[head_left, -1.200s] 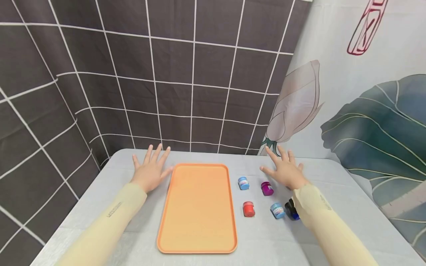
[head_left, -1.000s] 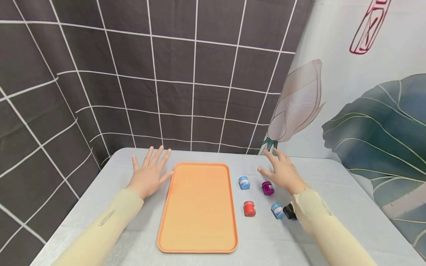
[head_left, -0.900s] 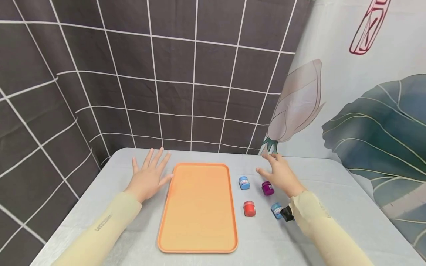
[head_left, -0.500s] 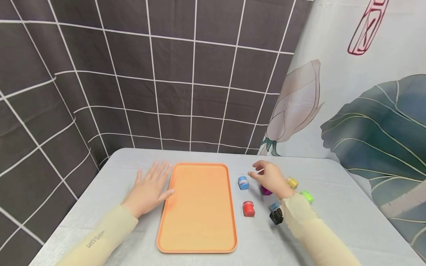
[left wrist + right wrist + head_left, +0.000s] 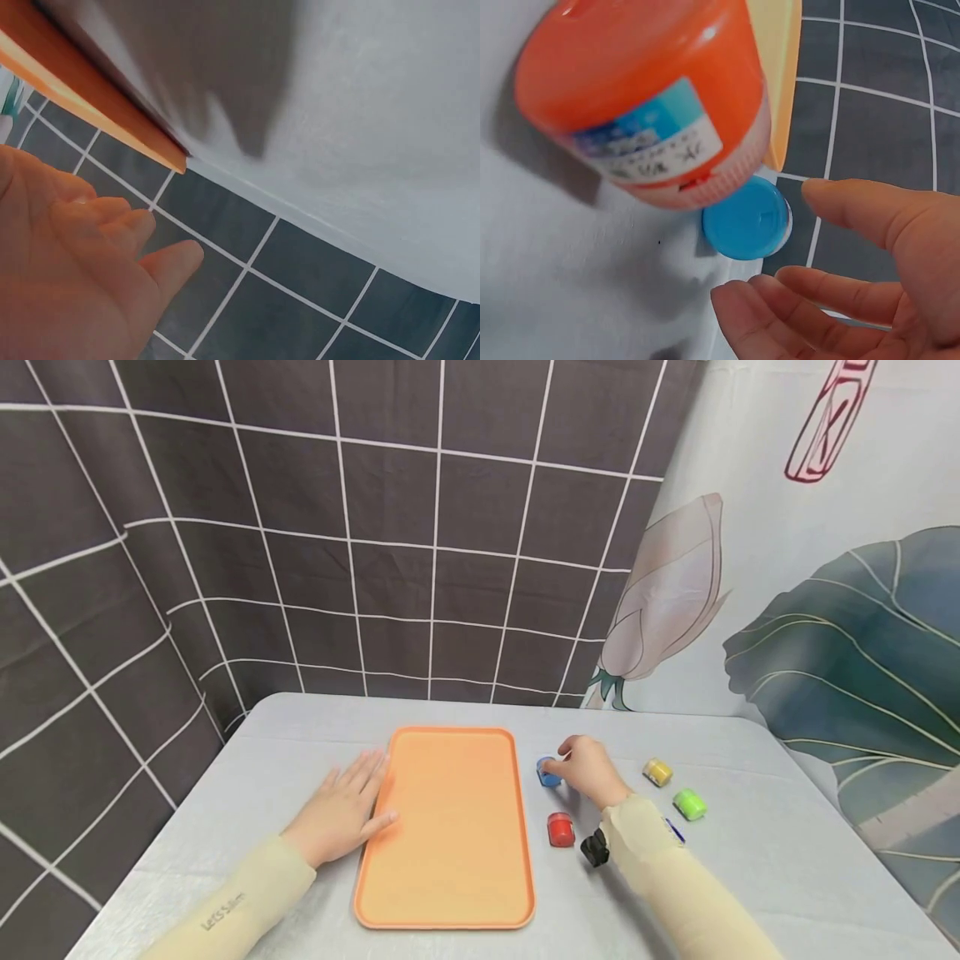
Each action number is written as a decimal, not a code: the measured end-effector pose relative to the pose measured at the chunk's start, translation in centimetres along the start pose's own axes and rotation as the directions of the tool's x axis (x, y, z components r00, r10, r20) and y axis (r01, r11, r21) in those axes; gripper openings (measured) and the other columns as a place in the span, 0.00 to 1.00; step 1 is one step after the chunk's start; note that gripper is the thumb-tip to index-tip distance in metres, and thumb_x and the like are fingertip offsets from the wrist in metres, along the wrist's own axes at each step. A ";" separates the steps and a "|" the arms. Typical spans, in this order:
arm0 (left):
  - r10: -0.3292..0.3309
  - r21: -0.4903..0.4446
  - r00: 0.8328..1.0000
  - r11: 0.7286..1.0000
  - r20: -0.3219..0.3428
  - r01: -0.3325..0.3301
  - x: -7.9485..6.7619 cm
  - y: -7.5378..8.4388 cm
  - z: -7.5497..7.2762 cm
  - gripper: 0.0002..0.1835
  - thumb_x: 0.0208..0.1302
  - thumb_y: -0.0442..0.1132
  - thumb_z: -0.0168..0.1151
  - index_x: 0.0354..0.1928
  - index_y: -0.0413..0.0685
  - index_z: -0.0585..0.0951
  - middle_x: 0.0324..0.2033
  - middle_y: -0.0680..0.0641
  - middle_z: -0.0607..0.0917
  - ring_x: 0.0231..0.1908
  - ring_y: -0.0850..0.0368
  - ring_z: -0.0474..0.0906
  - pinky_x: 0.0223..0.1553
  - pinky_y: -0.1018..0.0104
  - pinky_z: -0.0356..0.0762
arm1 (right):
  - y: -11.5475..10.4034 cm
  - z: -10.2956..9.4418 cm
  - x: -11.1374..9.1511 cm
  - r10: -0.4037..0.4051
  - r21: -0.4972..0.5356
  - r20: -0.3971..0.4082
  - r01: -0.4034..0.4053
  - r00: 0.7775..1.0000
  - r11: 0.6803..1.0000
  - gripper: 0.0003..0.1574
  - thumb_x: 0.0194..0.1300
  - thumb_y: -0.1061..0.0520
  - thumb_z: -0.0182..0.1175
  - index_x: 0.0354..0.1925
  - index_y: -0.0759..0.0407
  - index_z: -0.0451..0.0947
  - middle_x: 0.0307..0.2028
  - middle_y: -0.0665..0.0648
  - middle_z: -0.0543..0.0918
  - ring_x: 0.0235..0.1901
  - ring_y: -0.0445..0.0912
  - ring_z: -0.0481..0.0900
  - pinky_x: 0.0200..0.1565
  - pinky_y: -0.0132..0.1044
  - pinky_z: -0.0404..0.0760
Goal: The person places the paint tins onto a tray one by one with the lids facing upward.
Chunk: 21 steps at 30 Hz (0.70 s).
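My right hand (image 5: 588, 768) reaches over a small blue paint jar (image 5: 548, 772), its thumb and fingers spread on either side. In the right wrist view the blue lid shows just beyond the fingertips, with a gap between. A red paint jar (image 5: 560, 830) stands nearer to me and looms large, label visible, in the right wrist view. Flat and spread, my left hand (image 5: 337, 810) is at the left rim of an orange tray (image 5: 450, 827), thumb overlapping the tray. The left wrist view shows that hand holding nothing, beside the tray edge (image 5: 112, 112).
Right of my right hand lie a yellow jar (image 5: 657, 772) and a green jar (image 5: 689, 804). A dark blue sliver (image 5: 674, 831) peeks out behind the right sleeve. A black wrist camera (image 5: 595, 848) hangs at the right wrist. A dark tiled backdrop (image 5: 390, 568) rises behind the table.
My right hand has moved left and down to the blue jar; its sleeve now hides the purple and second blue jars, revealing yellow and green. My left hand has slid toward me along the tray.
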<state>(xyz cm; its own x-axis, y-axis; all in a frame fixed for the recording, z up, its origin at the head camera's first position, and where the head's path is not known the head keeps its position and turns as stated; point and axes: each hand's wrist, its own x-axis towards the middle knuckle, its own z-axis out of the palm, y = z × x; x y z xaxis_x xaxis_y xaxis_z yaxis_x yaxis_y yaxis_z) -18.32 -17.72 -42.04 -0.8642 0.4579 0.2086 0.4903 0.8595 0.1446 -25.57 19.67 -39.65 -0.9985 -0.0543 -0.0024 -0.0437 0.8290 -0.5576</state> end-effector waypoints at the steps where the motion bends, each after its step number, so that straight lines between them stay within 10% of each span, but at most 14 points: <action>1: 0.004 -0.011 1.000 1.000 0.010 -0.004 -0.1 0.1 0.0 0.42 0.73 0.56 0.58 0.74 0.31 0.62 0.73 0.33 0.65 0.73 0.35 0.60 0.68 0.31 0.59 | -0.1 0.1 0.1 0.008 0.003 0.003 -0.008 1.000 1.000 0.24 0.60 0.54 0.71 0.43 0.74 0.80 0.32 0.60 0.84 0.32 0.50 0.79 0.38 0.45 0.82; 21: 0.025 -0.039 0.987 0.999 0.157 -0.019 -0.5 0.0 0.7 0.42 0.74 0.60 0.54 0.73 0.30 0.64 0.73 0.32 0.64 0.74 0.36 0.58 0.69 0.32 0.57 | -0.5 1.1 0.5 0.143 0.105 0.038 -0.146 0.989 0.984 0.15 0.59 0.54 0.73 0.30 0.66 0.83 0.22 0.56 0.80 0.23 0.46 0.75 0.27 0.33 0.73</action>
<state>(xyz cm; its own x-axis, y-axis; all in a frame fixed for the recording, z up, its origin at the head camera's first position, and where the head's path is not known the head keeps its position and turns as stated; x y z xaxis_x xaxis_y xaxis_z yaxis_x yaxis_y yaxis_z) -17.95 -17.78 -42.83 -0.8585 0.5095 0.0574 0.5110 0.8409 0.1782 -26.01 18.63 -40.31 -0.9926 0.0436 -0.1135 0.1062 0.7651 -0.6351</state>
